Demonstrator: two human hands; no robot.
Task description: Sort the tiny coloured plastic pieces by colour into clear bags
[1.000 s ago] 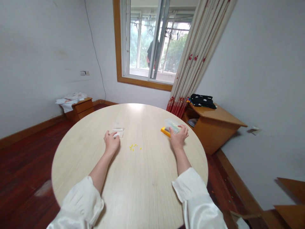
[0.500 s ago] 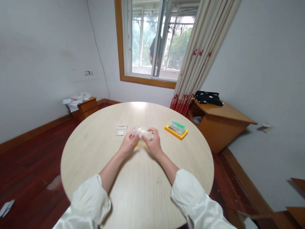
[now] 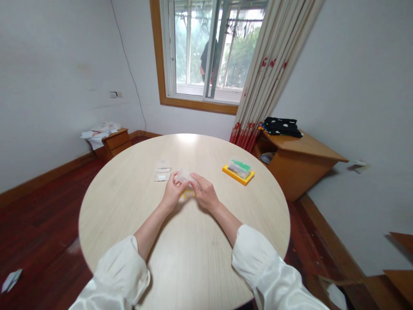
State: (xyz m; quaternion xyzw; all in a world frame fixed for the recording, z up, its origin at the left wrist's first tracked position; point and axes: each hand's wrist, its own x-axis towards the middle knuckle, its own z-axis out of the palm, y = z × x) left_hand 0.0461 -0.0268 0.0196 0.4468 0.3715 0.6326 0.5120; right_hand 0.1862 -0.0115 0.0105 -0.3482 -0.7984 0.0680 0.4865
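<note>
A clear plastic box (image 3: pixel 184 176) is held between both hands above the middle of the table. My left hand (image 3: pixel 173 192) grips its left side, thumb on the near edge. On the right side, my right hand (image 3: pixel 204 191) has its fingers closed on the box and hides part of it. Whether the lid is open, I cannot tell. Just below the hands, several small yellow pieces (image 3: pixel 184 196) lie on the tabletop. An open clear case (image 3: pixel 162 175) with a white label lies left of my left hand.
The round pale wooden table (image 3: pixel 129 206) fills the middle. On its right stands a yellow tray (image 3: pixel 248 181) bearing clear boxes (image 3: pixel 239 168), one with green contents. Beyond are a wooden cabinet (image 3: pixel 290 172) and a curtain (image 3: pixel 258 86). A person (image 3: pixel 205 60) shows outside the window.
My right hand has moved left and turned inward over the box, covering more of it. The box now appears narrower between the hands. The view has tilted slightly.
</note>
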